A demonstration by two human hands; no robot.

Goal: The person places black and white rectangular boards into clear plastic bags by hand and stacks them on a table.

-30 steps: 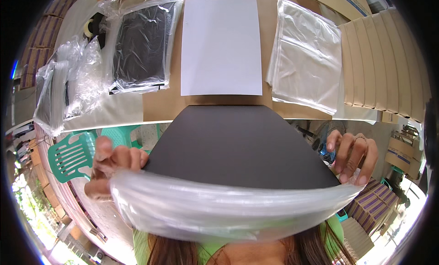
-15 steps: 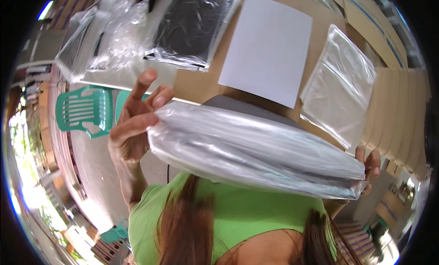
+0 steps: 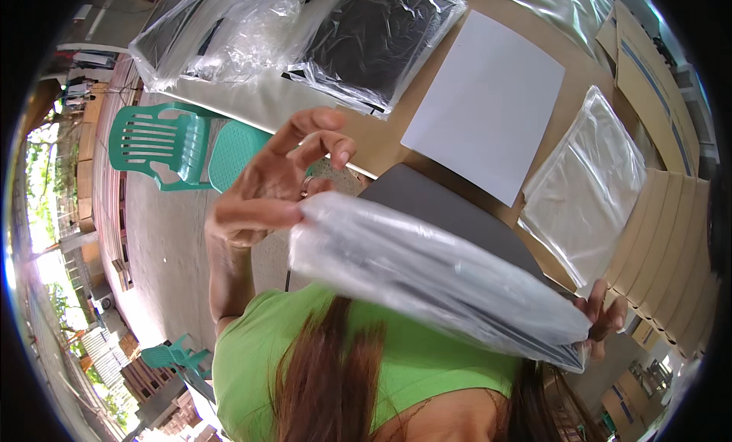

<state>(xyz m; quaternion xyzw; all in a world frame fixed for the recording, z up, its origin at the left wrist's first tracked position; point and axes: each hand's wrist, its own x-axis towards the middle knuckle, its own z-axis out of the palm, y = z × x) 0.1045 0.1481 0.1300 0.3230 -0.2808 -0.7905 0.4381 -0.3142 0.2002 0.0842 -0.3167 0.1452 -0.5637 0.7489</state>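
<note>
A clear plastic bag [image 3: 427, 263] stretches between my two hands, close to my body. My left hand [image 3: 274, 190] pinches its left corner between thumb and a finger, while the other fingers curl loosely above. At the opposite end, my right hand [image 3: 602, 316] grips the bag's right edge; part of that hand is hidden. A dark grey flat panel [image 3: 457, 202] shows beyond the bag's far edge. Some dark material appears through the plastic, but how far the panel sits inside I cannot tell. The bag is slightly blurred.
On the brown table [image 3: 389, 141] lie a white sheet [image 3: 488, 103] and a stack of flat clear bags [image 3: 587, 187]. Plastic-wrapped dark panels [image 3: 374, 42] lie at the far left. Folded cardboard [image 3: 663, 244] stands at the right. Green plastic chairs [image 3: 160, 141] are on the left.
The bag's far edge has come nearer to me, and more of the dark grey panel shows beyond it. Both hands keep their hold. The whole view has shifted and tilted a little.
</note>
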